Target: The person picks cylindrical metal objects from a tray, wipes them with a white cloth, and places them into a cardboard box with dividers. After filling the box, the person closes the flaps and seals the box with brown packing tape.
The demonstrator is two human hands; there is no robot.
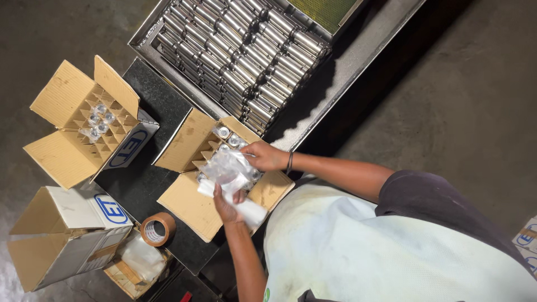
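Your left hand [228, 206] grips a plastic-wrapped white cylinder [240, 202]; your right hand [265, 156] pinches the clear plastic bag [226, 166] over the open partitioned cardboard box [190, 208] at the black table's [159, 103] middle

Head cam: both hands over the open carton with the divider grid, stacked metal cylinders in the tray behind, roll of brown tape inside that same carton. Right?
Not quite. The roll of brown tape lies outside that open carton, on the dark surface to its left, as the head view shows. The left hand and right hand are over the carton, with the metal cylinders behind.
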